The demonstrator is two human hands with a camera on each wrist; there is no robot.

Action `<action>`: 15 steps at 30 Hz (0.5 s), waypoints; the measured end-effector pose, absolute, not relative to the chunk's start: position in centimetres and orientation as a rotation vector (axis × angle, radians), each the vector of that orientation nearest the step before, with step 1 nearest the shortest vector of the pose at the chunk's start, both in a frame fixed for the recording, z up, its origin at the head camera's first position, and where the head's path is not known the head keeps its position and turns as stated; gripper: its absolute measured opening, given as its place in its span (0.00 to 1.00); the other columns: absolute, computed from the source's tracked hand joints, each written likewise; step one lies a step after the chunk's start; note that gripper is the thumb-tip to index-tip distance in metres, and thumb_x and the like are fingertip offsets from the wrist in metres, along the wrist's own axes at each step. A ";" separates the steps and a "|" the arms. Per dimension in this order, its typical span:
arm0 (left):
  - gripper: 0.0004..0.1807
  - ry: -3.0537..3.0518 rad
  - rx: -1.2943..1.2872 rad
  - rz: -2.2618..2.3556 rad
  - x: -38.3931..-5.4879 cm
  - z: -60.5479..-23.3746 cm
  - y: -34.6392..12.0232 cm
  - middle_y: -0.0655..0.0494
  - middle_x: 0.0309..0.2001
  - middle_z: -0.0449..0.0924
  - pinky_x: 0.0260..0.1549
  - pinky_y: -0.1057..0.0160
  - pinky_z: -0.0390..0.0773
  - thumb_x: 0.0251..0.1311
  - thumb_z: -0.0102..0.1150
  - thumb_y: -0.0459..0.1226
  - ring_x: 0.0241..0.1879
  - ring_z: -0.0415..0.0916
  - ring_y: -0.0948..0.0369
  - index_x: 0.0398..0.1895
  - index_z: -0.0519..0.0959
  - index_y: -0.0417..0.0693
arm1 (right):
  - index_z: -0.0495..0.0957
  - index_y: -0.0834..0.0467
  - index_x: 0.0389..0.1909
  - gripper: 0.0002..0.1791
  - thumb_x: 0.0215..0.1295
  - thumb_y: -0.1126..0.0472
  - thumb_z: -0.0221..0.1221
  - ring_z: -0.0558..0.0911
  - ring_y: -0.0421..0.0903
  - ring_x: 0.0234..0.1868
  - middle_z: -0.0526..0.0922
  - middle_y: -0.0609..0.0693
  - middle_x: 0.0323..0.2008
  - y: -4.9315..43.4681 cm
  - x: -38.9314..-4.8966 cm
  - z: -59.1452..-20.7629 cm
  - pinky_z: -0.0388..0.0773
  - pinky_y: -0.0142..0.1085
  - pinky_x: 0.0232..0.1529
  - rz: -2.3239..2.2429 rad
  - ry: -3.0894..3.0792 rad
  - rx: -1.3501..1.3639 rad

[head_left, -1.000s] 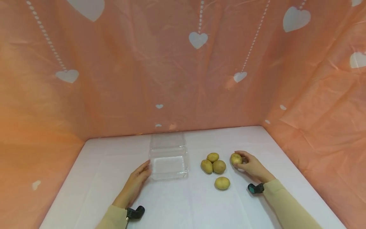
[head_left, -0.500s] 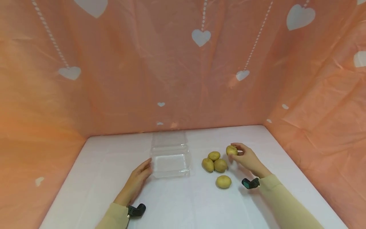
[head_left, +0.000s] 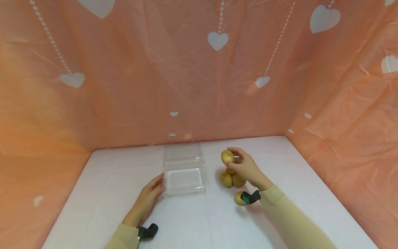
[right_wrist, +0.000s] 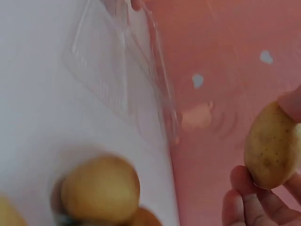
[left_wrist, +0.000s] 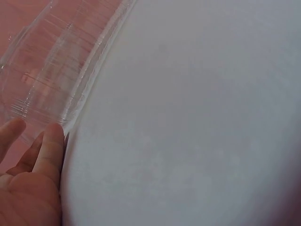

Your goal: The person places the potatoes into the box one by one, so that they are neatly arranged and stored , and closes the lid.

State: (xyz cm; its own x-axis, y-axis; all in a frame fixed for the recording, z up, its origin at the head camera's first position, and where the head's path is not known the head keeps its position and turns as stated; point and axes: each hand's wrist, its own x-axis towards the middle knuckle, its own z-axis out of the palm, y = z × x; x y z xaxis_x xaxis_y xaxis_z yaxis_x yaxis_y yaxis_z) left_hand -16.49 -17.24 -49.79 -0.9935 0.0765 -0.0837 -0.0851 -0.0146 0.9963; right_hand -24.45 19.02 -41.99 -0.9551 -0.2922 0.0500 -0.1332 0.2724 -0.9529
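My right hand [head_left: 247, 169] pinches a potato [head_left: 227, 157] between thumb and fingers, raised above the other potatoes. In the right wrist view the held potato [right_wrist: 272, 146] shows small dark specks on yellow skin. Below it, several potatoes [head_left: 225, 180] lie close together, partly covered by the hand. One more potato [head_left: 239, 198] sits nearer the front, half hidden behind the wrist camera. A clear plastic clamshell box [head_left: 184, 192] stands with its lid folded back. With fairly straight fingers, my left hand [head_left: 146, 199] touches the box's left side; the left wrist view shows the fingertips [left_wrist: 55, 130] against its wall.
A white-covered table [head_left: 202, 224] carries everything. Behind and beside it hangs an orange curtain [head_left: 130, 103] with white hearts. A dark wrist camera [head_left: 148, 230] juts out over the table at the left wrist, another [head_left: 250, 197] at the right.
The right hand has lifted the potato and carried it left, from the right of the group to above it. The left hand has stayed at the box.
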 end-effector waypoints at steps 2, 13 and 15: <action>0.31 2.121 -0.011 2.157 -16.4 -49.7 -17.3 0.38 0.72 0.55 0.66 0.49 0.54 0.69 0.51 0.33 0.70 0.51 0.49 0.73 0.57 0.40 | 0.66 0.56 0.66 0.35 0.59 0.55 0.67 0.77 0.52 0.52 0.70 0.54 0.61 18.0 -24.5 -42.0 0.79 0.41 0.45 -1.773 2.391 -0.407; 0.30 2.117 -0.005 2.174 -16.5 -49.8 -17.2 0.37 0.71 0.55 0.65 0.48 0.55 0.68 0.49 0.31 0.70 0.53 0.47 0.72 0.58 0.39 | 0.68 0.58 0.63 0.34 0.56 0.61 0.69 0.78 0.49 0.49 0.73 0.54 0.58 12.7 -24.1 -43.1 0.79 0.37 0.45 -1.833 2.331 -0.434; 0.30 2.119 -0.003 2.171 -16.5 -49.8 -17.2 0.37 0.71 0.55 0.65 0.48 0.55 0.68 0.49 0.31 0.70 0.53 0.47 0.72 0.58 0.39 | 0.68 0.58 0.63 0.33 0.56 0.61 0.69 0.78 0.49 0.49 0.73 0.54 0.57 11.8 -23.9 -43.3 0.79 0.37 0.45 -1.846 2.312 -0.453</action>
State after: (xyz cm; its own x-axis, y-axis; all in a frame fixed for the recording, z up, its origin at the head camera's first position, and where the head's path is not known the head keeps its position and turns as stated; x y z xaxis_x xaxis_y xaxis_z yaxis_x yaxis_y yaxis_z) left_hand -16.51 -17.16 -49.82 -0.9942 0.0753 -0.0766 -0.0785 -0.0215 0.9967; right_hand -23.91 11.78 -43.27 -0.9435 -0.3237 0.0711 -0.1408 0.1975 -0.9701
